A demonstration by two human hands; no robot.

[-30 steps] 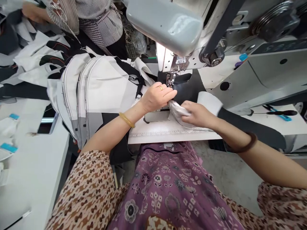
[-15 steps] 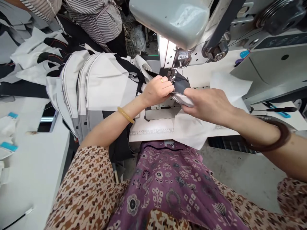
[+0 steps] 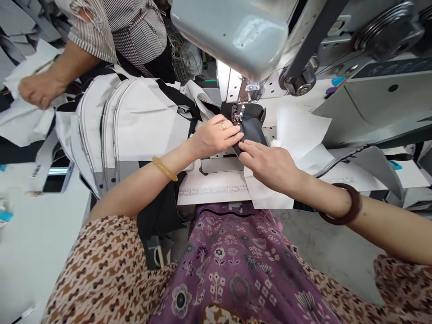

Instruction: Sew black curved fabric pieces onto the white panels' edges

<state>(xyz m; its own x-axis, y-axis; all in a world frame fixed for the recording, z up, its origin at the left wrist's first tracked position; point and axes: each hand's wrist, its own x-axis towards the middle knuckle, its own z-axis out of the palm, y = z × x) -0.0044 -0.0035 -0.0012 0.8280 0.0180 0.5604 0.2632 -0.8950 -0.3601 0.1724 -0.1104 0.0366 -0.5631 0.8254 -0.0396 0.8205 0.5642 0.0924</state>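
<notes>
Under the needle and presser foot [image 3: 238,112] of a sewing machine [image 3: 232,31] lies a dark fabric piece [image 3: 253,129]. My left hand [image 3: 214,136], with a ring on one finger, grips the near left edge of this piece, fingers together just in front of the foot. Close beside it, my right hand [image 3: 270,165] pinches the near edge, thumb and fingers closed on it. The fingertips of the two hands almost meet. White sheet material [image 3: 300,135] spreads behind and under my right hand.
Stacked white and grey panels [image 3: 145,119] with dark edging lie to the left. A phone [image 3: 59,177] rests on the white table [image 3: 27,252]. Across from me, a co-worker's hand [image 3: 42,87] touches white pieces. A printed ruler [image 3: 212,191] runs along the machine bed's front edge.
My right hand has turned over the fabric's pale underside, and its dark face now shows. A co-worker's arm has come in at upper left. The view has shifted slightly.
</notes>
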